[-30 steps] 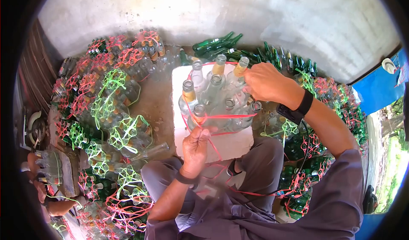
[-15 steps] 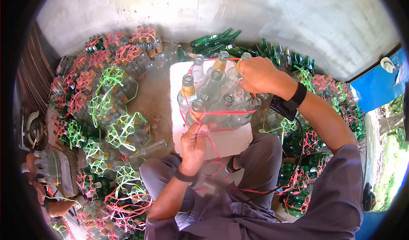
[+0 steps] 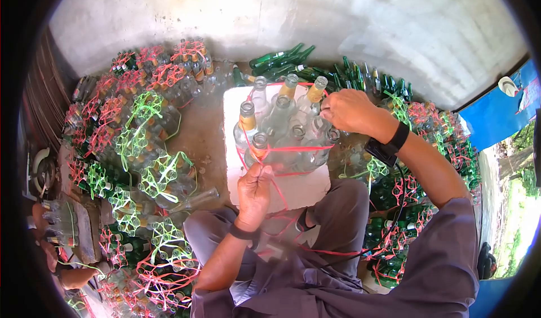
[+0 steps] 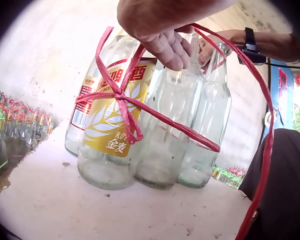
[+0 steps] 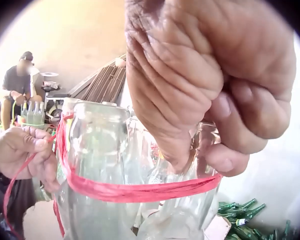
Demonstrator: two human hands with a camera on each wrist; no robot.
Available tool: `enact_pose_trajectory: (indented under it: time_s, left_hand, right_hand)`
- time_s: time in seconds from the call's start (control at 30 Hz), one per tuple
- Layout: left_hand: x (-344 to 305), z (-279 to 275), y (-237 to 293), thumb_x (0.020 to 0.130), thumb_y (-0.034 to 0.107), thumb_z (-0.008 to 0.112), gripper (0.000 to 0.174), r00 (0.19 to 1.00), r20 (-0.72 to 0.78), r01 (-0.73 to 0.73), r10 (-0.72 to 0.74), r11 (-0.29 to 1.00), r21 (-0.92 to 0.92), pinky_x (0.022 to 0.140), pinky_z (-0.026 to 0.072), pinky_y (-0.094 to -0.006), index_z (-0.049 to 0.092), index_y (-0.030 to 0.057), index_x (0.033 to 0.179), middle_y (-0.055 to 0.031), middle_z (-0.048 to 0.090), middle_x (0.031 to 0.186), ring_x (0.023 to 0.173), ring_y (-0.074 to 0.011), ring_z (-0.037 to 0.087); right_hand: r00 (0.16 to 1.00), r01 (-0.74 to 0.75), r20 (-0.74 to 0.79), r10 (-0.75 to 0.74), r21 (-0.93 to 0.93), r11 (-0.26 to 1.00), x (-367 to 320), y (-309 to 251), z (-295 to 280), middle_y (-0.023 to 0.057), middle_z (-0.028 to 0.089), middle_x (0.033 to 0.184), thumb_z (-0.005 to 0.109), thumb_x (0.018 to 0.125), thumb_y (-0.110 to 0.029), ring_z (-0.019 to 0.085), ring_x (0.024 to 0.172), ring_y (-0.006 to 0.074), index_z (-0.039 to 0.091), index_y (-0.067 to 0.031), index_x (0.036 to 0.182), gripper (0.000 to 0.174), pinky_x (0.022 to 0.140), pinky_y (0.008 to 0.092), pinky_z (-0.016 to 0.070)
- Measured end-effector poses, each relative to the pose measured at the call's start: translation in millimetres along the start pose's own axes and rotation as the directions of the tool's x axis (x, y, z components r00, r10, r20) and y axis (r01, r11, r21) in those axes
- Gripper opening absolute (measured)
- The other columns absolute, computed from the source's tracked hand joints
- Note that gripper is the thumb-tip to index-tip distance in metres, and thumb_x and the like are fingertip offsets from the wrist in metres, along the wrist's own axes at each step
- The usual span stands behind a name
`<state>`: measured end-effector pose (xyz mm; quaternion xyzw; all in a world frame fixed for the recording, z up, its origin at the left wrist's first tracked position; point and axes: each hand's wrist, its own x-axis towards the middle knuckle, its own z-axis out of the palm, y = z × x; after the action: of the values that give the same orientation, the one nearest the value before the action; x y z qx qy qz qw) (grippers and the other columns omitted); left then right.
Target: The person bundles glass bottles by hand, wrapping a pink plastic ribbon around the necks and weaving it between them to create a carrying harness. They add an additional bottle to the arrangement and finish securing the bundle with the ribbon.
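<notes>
Several upright clear glass bottles [image 3: 279,120] stand close together on a white block [image 3: 239,191]. Some have gold neck labels, and one shows a gold label [image 4: 121,105]. A red plastic strap [image 3: 298,148] runs round the group and crosses at the nearest-left bottle. In front of that bottle my left hand [image 3: 253,197] pinches the strap. My right hand [image 3: 352,112] reaches over the right side of the group, fingers curled round the neck of a clear bottle [image 5: 204,145], whose mouth they hide. Its fingertips are right at the strap [image 5: 140,192].
Strapped bottle bundles [image 3: 135,126] fill the left side, and more bundles [image 3: 406,194] stand right. Loose green bottles [image 3: 282,58] lie along the wall. A black cable [image 3: 401,205] hangs from my right wrist. Another person [image 5: 22,82] sits beside bottles at far left.
My right hand first shifts left over the far-right bottle's neck, then back right, showing that neck again. My left hand stays at the strap's crossing. The head view shifts slightly.
</notes>
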<state>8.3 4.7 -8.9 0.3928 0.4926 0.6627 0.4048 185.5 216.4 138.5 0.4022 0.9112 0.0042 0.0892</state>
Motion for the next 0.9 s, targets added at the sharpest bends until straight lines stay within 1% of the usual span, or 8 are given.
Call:
enact_pose_trajectory:
  time_s: [0.27,0.33,0.43,0.53,0.63,0.7,0.83,0.9]
  left_hand:
    - [-0.1,-2.0,-3.4,0.107,0.023,0.058,0.029,1.0,-0.011,0.021,-0.021,1.0,0.004,0.085,0.0469,-0.0283,0.066,0.0008,0.091,-0.009,0.076,0.102,0.085,-0.0096,0.057]
    - [0.7,-1.4,-1.5,0.107,0.024,0.058,0.029,1.0,-0.006,-0.009,0.009,1.0,0.007,0.085,0.0468,-0.0285,0.068,0.0004,0.093,-0.0092,0.076,0.102,0.085,-0.0095,0.056]
    - [1.6,1.1,-1.8,0.107,0.025,0.058,0.03,1.0,-0.011,0.007,-0.007,1.0,-0.006,0.088,0.0481,-0.0299,0.07,0.0002,0.095,-0.0101,0.076,0.102,0.089,-0.0113,0.061]
    - [1.4,1.6,0.0,0.108,0.017,0.057,0.023,1.0,-0.003,0.018,-0.018,1.0,-0.002,0.088,0.0484,-0.0289,0.068,-0.0012,0.099,-0.0097,0.076,0.102,0.09,-0.0108,0.06]
    - [0.5,2.5,1.5,0.108,0.018,0.055,0.026,1.0,-0.02,-0.006,0.006,1.0,0.002,0.091,0.0502,-0.0325,0.065,-0.0013,0.095,-0.0123,0.075,0.104,0.092,-0.0148,0.064]
    - [0.5,1.0,-0.2,0.108,0.019,0.055,0.027,1.0,-0.01,-0.014,0.014,1.0,0.001,0.092,0.0506,-0.0341,0.063,-0.0004,0.091,-0.0131,0.075,0.105,0.092,-0.016,0.064]
    - [1.1,0.6,-0.2,0.109,0.021,0.054,0.031,1.0,-0.007,-0.025,0.025,1.0,0.013,0.094,0.0514,-0.0378,0.056,0.002,0.084,-0.0145,0.074,0.104,0.094,-0.018,0.065]
    - [1.3,1.9,1.4,0.109,0.022,0.055,0.031,1.0,-0.008,-0.03,0.031,0.999,0.02,0.093,0.0508,-0.0366,0.057,0.0021,0.085,-0.0137,0.074,0.103,0.094,-0.0169,0.064]
  right_hand:
    - [0.997,0.07,-0.048,-0.066,0.093,0.993,-18.6,0.0,-16.9,0.0209,0.072,0.088,0.068,0.091,-0.031,0.069,0.088,0.0432,0.063,-0.0084,0.133,0.047,0.079,0.0536,0.0532]
    - [0.995,0.057,-0.087,-0.057,-0.007,0.998,-21.9,-1.7,-21.1,0.0224,0.07,0.085,0.069,0.091,-0.031,0.069,0.087,0.043,0.061,-0.0009,0.13,0.05,0.077,0.0525,0.0527]
    - [0.992,0.05,-0.108,-0.06,-0.091,0.995,-18.8,-8.8,-30.9,0.0208,0.07,0.088,0.07,0.09,-0.031,0.068,0.091,0.0414,0.063,-0.0015,0.124,0.045,0.078,0.0507,0.0522]
    - [0.927,0.152,-0.334,-0.17,-0.08,0.985,-7.3,-23.2,-30.2,0.0193,0.07,0.093,0.07,0.09,-0.028,0.067,0.095,0.04,0.065,-0.0021,0.118,0.039,0.082,0.0498,0.0514]
    - [0.922,0.266,-0.303,-0.24,0.047,0.963,0.1,-34.2,-33.4,0.0183,0.07,0.098,0.07,0.089,-0.026,0.066,0.098,0.0398,0.066,-0.0011,0.115,0.036,0.085,0.0501,0.0506]
    - [0.872,0.367,-0.406,-0.274,0.17,0.915,-2.2,-30.4,-34.8,0.0174,0.072,0.093,0.073,0.088,-0.027,0.068,0.095,0.0411,0.07,-0.0027,0.096,0.026,0.082,0.0504,0.0532]
    - [0.806,0.413,-0.535,-0.252,0.204,0.888,-1.4,-11.6,-28.4,0.0163,0.073,0.09,0.071,0.09,-0.026,0.069,0.091,0.04,0.07,-0.001,0.099,0.027,0.081,0.0491,0.0544]
    - [0.755,0.436,-0.654,-0.04,0.457,0.775,-10.7,7.1,-32.5,0.0167,0.072,0.085,0.069,0.091,-0.026,0.069,0.084,0.039,0.07,-0.0008,0.1,0.027,0.076,0.0476,0.0554]
